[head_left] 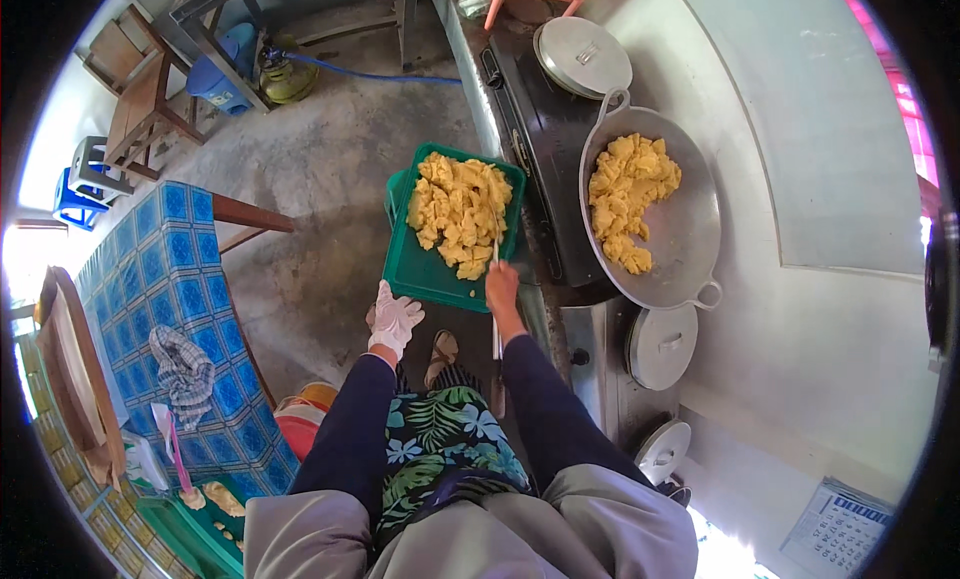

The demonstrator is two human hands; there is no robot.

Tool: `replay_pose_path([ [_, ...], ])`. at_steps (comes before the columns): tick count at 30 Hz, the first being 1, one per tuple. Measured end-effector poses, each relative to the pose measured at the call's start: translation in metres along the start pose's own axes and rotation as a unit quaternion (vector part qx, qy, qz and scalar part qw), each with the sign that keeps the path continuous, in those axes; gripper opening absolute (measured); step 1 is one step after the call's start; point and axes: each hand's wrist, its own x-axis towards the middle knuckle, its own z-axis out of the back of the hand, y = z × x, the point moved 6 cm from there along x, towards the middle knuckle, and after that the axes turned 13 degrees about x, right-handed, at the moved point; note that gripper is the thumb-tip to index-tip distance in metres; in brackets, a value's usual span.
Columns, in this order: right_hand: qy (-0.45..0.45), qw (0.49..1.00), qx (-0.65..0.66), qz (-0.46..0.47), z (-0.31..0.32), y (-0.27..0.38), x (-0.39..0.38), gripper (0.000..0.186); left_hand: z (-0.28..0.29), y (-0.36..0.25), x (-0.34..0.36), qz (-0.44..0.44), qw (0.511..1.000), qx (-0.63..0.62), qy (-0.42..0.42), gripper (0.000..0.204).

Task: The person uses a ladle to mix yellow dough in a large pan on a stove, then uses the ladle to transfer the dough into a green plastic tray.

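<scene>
A green tray [430,278] bears a heap of yellow, crumbly dough-like chunks [458,214], with bare tray along its near side. My right hand [503,287], bare, is closed round the handle of a slim metal utensil [496,241]. The utensil reaches into the right edge of the heap; whether it is a knife or a spatula I cannot tell. At the tray's near left corner is my left hand [394,321] in a whitish glove, fingers apart, seemingly touching the rim. Another green rim shows beneath the tray's left side.
To the right, a large metal wok [700,209] with more yellow chunks sits on a black stove [560,159]. Lidded pots [664,347] stand nearby. At left is a table with a blue checked cloth [175,289]. A gas cylinder [287,76] and hose lie beyond.
</scene>
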Motion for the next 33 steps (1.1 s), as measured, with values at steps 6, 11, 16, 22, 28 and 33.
replay_pose_path([
  [6, -0.015, 0.999, 0.033, 0.035, -0.001, 0.069, 0.01, 0.024, 0.02, -0.008, 0.0, -0.031, 0.999, 0.032, 0.017, 0.088],
  [11, -0.011, 0.989, 0.134, -0.068, -0.012, 0.02, 0.039, 0.023, -0.008, -0.016, -0.012, -0.029, 0.998, 0.055, 0.024, 0.089],
  [16, -0.029, 0.998, -0.003, 0.052, 0.003, 0.027, 0.002, 0.023, 0.014, -0.016, 0.0, -0.026, 0.997, 0.065, 0.027, 0.09],
  [22, 0.111, 0.881, 0.36, -0.287, -0.088, 0.087, -0.002, 0.024, 0.019, -0.018, -0.003, -0.025, 0.997, -0.012, -0.073, 0.08],
  [28, 0.009, 0.983, 0.177, -0.053, -0.064, 0.03, -0.062, 0.03, -0.004, -0.024, -0.003, 0.034, 0.997, -0.05, -0.052, 0.088],
  [33, 0.117, 0.924, 0.305, -0.2, -0.083, 0.118, -0.058, 0.028, 0.024, -0.019, 0.001, 0.008, 0.997, -0.052, -0.05, 0.09],
])
